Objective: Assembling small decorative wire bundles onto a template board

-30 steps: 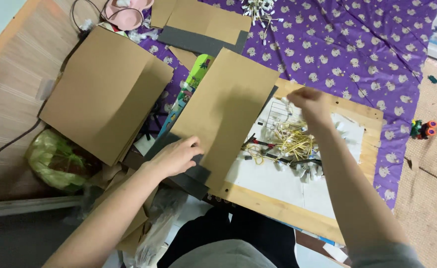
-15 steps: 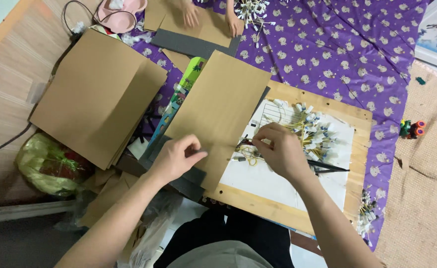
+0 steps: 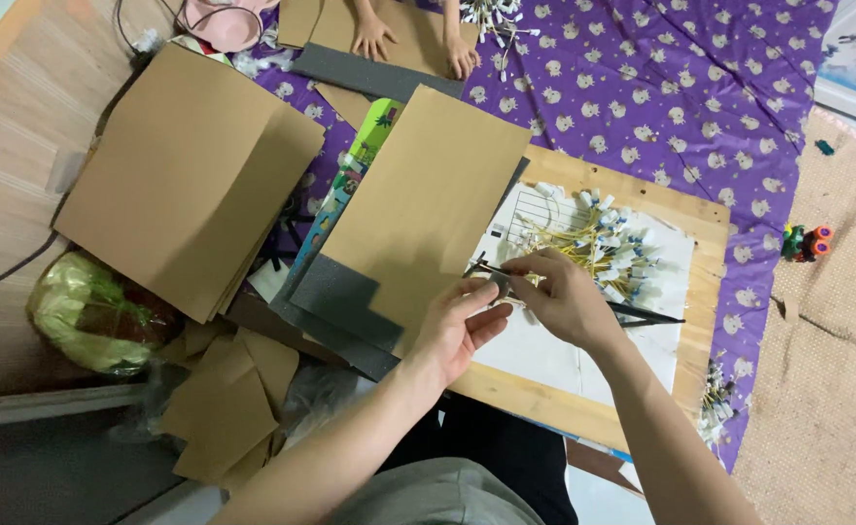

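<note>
Pinching a thin black strip (image 3: 494, 275) between both hands, the left hand (image 3: 457, 326) and right hand (image 3: 559, 297) meet over the wooden board's (image 3: 700, 292) near-left part. One cardboard sheet (image 3: 428, 194) lies beside them; the yellow-stemmed pile (image 3: 608, 248) just beyond looks largely unused, so much work seems left.

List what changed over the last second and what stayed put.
The right hand came back from the pile of yellow wires toward the body. The left hand lifted off the cardboard sheet to meet it; both now pinch a small thin dark piece. The cardboard stacks, wooden board and purple cloth stayed put.
</note>
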